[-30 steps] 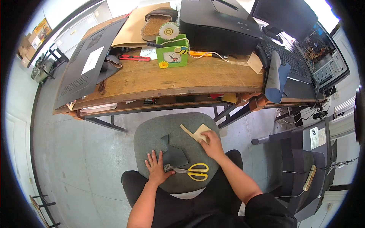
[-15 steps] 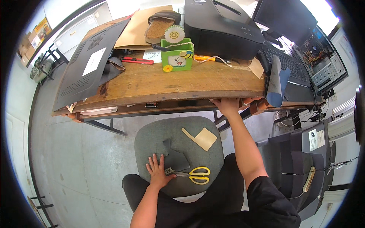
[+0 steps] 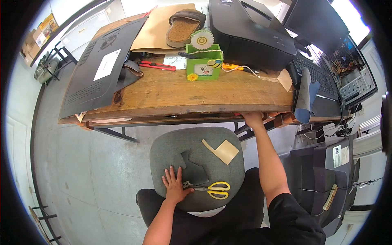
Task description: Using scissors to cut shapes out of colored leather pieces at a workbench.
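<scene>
My left hand (image 3: 174, 191) lies flat on the grey stool seat (image 3: 169, 141), fingers spread. Its fingertips are beside a dark grey cut piece of sheet material (image 3: 195, 173), and its thumb is by a small printed scrap (image 3: 186, 184) and the blades of the yellow-handled scissors (image 3: 218, 190). Further off on the seat is a beige cut piece (image 3: 226, 152) with a narrow strip sticking out. My right hand (image 3: 252, 119) reaches under the front edge of the wooden desk (image 3: 171, 94). Its fingers are hidden in the shelf space there; a bit of red shows beside them.
On the desk stand a green box (image 3: 203, 67), a black printer (image 3: 253, 38) and a cork-soled sandal (image 3: 181, 30). A red utility knife (image 3: 157, 65) lies near a dark panel (image 3: 100, 67). A keyboard (image 3: 320, 73) and an open computer case (image 3: 357, 77) are at the right.
My right hand has gone deeper under the desk edge, its fingers now out of sight. The view has shifted slightly; my left hand stays on the seat.
</scene>
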### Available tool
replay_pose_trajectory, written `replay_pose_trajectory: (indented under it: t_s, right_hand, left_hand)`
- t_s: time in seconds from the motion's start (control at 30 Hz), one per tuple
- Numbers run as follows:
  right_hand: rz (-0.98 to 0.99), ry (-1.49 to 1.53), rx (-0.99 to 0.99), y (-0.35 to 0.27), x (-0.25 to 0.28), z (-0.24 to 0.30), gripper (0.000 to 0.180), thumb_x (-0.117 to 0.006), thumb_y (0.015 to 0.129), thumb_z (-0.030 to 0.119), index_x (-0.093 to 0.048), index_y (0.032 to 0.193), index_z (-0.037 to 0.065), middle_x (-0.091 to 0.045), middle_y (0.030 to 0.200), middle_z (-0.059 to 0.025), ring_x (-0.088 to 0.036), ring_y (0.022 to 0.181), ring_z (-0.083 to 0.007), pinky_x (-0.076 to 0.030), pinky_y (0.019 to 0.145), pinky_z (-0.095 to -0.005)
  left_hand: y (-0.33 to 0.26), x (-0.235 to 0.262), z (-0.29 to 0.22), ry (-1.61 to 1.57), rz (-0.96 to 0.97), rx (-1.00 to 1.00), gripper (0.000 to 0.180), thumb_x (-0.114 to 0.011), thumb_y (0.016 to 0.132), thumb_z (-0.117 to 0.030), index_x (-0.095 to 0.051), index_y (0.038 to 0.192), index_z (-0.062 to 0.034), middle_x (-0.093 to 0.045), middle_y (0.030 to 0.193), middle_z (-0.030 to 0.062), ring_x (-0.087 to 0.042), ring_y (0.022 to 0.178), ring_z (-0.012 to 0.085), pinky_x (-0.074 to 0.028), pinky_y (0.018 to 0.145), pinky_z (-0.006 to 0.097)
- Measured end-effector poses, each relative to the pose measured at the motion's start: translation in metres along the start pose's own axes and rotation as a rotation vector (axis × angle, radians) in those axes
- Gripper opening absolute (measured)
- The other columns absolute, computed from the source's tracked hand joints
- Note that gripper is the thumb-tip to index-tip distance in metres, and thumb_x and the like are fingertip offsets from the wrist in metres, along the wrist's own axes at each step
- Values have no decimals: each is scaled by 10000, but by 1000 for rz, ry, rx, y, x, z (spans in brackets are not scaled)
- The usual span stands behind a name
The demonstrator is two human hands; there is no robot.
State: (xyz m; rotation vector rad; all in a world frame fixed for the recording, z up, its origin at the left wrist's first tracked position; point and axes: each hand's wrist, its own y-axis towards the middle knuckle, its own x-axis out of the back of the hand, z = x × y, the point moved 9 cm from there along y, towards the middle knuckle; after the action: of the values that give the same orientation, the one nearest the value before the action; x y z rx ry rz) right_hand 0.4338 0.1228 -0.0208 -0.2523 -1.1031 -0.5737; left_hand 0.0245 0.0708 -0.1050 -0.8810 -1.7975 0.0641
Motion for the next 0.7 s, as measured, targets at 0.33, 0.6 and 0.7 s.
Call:
replay_pose_trajectory:
  t_s: [0.33, 0.6, 0.7]
  right_hand:
    - [2, 395, -241, -8, 3, -24, 388, -461, 857, 122, -426, 1217, -16, -423, 1287, -193, -374, 1195, -293, -282, 992, -335]
    - [-43, 603, -203, -5, 7, -19, 356, -471, 861, 121, -441, 1181, -31, -462, 1241, -174, -421, 1138, -258, -319, 945, -317]
    - [-93, 664, -188, -4, 17, -22, 347, -478, 860, 124, -448, 1168, -35, -478, 1224, -168, -439, 1118, -245, -333, 928, -310]
  left_hand:
    - [20, 15, -8, 42, 86, -127, 1069, -784, 560, -400, -160, 1401, -188, -69, 1453, 171, -15, 1340, 373, -65, 1063, 523]
    - [41, 26, -26, 165, 178, -273, 1059, -794, 545, -379, -185, 1395, -214, -70, 1463, 121, -27, 1350, 325, -73, 1078, 486]
    - [36, 22, -27, 155, 141, -252, 1071, -796, 544, -376, -172, 1399, -211, -57, 1464, 129, -13, 1350, 328, -58, 1078, 483]
